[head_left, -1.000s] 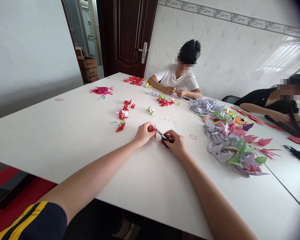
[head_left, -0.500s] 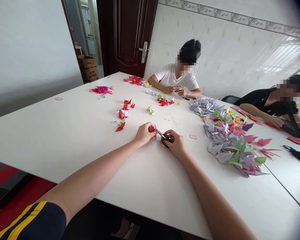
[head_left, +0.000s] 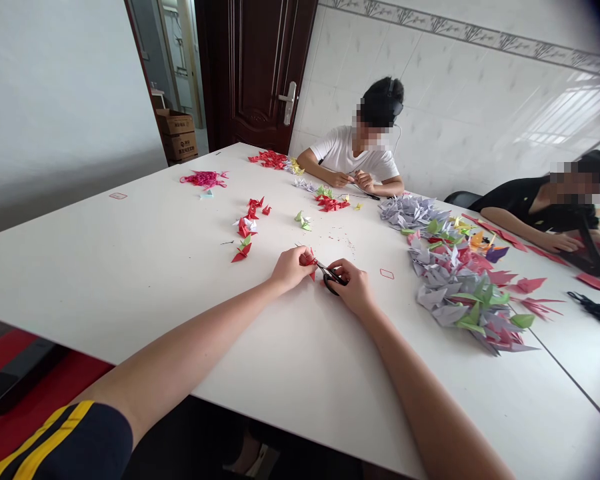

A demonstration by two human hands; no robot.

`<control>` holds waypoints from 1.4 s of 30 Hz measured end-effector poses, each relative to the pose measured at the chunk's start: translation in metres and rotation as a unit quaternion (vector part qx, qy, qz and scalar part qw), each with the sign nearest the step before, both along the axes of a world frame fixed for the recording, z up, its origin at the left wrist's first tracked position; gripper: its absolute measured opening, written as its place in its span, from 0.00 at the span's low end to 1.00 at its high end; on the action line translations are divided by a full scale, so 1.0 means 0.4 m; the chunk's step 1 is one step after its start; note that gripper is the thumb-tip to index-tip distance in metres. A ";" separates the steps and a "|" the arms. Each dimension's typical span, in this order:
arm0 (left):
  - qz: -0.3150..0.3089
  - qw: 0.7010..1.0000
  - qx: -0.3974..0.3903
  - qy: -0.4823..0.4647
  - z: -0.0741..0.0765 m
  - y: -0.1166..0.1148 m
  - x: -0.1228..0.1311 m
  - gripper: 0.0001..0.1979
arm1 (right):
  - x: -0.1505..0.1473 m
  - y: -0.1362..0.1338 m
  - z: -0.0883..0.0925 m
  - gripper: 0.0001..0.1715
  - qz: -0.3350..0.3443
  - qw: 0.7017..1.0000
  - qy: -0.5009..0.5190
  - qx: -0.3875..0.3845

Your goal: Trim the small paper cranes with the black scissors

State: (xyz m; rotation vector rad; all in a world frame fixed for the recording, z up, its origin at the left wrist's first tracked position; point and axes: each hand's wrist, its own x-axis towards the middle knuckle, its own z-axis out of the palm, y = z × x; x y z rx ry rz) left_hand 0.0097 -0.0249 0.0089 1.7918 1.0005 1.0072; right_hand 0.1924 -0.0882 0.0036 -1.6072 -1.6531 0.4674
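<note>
My left hand (head_left: 293, 268) pinches a small red paper crane (head_left: 313, 272) over the white table (head_left: 220, 313). Black-handled scissors (head_left: 331, 277) are gripped in my right hand (head_left: 353, 285), their blades pointing left and touching the red paper. Whether the blades are closed on it I cannot tell. Beyond my left hand lie several finished-looking cranes, among them a red crane (head_left: 241, 253), another red one with white beside it, and a green crane (head_left: 303, 221). Tiny red paper scraps (head_left: 341, 239) are scattered past the scissors.
A large heap of grey, pink and green cranes (head_left: 460, 280) spreads to my right. Pink strips (head_left: 205, 179) lie at the far left, red cranes (head_left: 269, 159) at the back. One person in white (head_left: 353, 157) sits across; another in black (head_left: 525, 200) sits at right.
My hands, the crane and the scissors have hardly moved. The hands of the person across have shifted slightly.
</note>
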 end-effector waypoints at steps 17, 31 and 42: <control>-0.039 0.999 0.025 0.026 -0.006 -0.009 0.003 0.07 | -0.001 -0.003 0.003 0.13 0.005 1.000 -0.007 0.001; -0.037 0.998 0.036 0.040 -0.007 -0.011 0.003 0.07 | -0.001 -0.003 0.001 0.13 0.007 1.000 -0.013 0.009; -0.052 0.996 0.041 0.065 -0.005 -0.027 0.006 0.04 | -0.003 -0.005 0.007 0.13 0.007 1.000 -0.014 0.001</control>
